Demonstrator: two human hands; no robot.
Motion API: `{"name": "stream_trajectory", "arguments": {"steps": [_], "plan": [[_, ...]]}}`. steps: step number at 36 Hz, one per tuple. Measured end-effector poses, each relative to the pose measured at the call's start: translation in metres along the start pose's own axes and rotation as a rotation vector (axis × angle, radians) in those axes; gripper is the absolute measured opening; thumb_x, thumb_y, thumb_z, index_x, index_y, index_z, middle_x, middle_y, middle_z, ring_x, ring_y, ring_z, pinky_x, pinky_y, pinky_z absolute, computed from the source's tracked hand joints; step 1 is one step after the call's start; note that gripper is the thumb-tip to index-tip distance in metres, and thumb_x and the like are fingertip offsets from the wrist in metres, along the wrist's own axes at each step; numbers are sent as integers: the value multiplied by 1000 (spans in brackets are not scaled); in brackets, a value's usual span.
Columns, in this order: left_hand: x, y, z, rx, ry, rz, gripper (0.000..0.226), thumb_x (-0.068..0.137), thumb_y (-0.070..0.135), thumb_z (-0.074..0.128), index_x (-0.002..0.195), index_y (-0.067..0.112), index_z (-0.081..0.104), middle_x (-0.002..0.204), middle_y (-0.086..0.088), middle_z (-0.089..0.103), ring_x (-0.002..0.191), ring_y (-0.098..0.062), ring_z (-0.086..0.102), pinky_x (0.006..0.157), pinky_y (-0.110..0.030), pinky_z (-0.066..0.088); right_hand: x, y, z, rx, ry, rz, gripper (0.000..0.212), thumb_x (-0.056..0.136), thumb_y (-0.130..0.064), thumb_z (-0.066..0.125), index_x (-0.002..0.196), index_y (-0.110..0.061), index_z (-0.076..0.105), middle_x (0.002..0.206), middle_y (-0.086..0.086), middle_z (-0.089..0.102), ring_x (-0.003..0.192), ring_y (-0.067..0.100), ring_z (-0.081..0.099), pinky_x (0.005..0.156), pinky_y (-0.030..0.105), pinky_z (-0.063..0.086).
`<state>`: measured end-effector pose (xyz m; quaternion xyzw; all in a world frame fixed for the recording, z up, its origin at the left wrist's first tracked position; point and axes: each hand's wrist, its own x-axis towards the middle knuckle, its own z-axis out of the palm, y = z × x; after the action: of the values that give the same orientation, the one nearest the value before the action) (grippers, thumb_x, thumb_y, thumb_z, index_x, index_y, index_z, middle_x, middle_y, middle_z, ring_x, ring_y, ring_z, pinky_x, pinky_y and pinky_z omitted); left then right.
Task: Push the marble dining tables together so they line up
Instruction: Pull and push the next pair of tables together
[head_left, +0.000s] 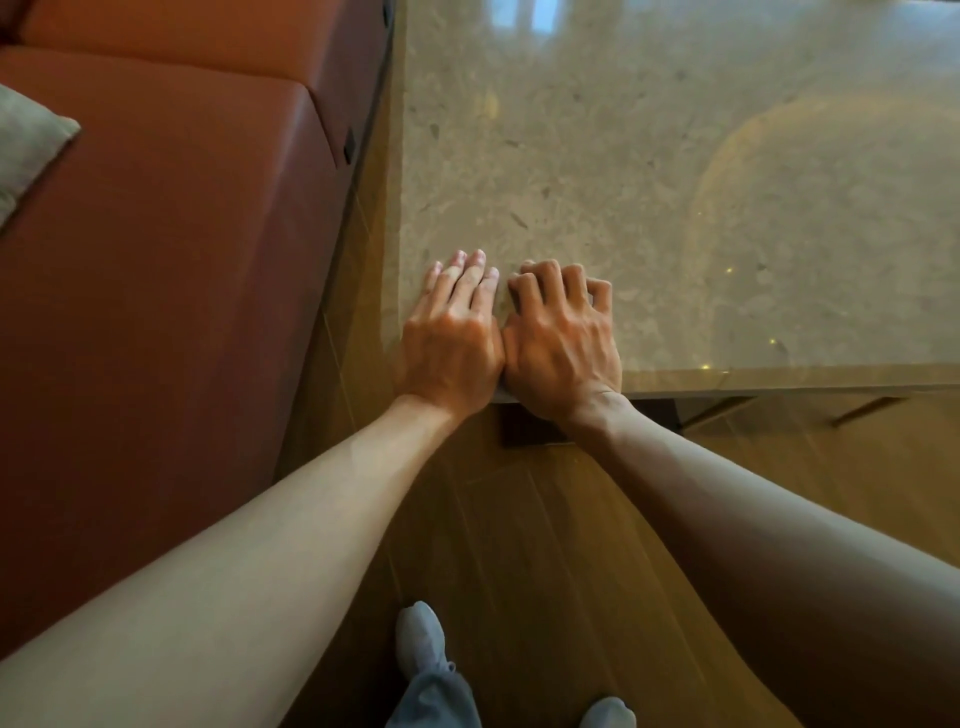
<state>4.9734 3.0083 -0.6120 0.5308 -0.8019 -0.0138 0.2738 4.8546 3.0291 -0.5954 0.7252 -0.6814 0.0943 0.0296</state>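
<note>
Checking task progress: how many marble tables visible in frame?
1. The marble table fills the upper right, with the left hand and right hand side by side on its near-left corner. A second table may be out of view.

Both hands, left hand (451, 343) and right hand (563, 345), rest side by side on the marble table's (675, 182) near left corner. A bench seat (171, 249) lies left of the table.

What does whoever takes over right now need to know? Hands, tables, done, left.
Left hand: flat on the marble table at its near left corner, fingers straight.
Right hand: beside it, touching it, fingers curled with tips on the top, heel at the near edge.
Table: its left side runs along the orange bench, a strip of wood floor between them.
Done: hands placed to push.
Left: only one table is in view, so the lining up cannot be judged from here.
</note>
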Motion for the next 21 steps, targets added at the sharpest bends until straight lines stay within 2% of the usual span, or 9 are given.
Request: {"name": "stream_trajectory", "arguments": {"steps": [4, 10, 18, 21], "plan": [[4, -7, 1, -8, -2, -5, 48, 93, 12, 33, 124, -6, 66, 132, -23, 63, 129, -37, 57, 111, -51, 42, 6, -4, 1, 2, -16, 2, 47, 94, -36, 29, 117, -13, 62, 125, 8, 60, 110, 28, 54, 95, 44, 38], [7, -13, 5, -13, -3, -3, 48, 93, 13, 34, 123, -5, 67, 131, -21, 64, 128, -36, 58, 112, -50, 42, 9, -6, 7, 10, 17, 0, 44, 94, -34, 32, 116, -12, 63, 122, 8, 61, 108, 28, 54, 93, 44, 38], [6, -14, 3, -64, -51, -21, 52, 93, 16, 31, 128, -4, 63, 137, -21, 60, 133, -35, 53, 115, -49, 37, 9, -6, 8, 10, 37, -9, 50, 93, -37, 28, 117, -11, 63, 122, 9, 61, 108, 29, 54, 92, 44, 39], [5, -13, 2, -122, -94, -70, 48, 92, 14, 38, 131, -1, 62, 142, -19, 57, 138, -33, 49, 119, -46, 33, 7, -6, 6, 21, 7, 4, 53, 92, -39, 27, 119, -10, 62, 124, 10, 60, 109, 31, 54, 92, 45, 40]]}}
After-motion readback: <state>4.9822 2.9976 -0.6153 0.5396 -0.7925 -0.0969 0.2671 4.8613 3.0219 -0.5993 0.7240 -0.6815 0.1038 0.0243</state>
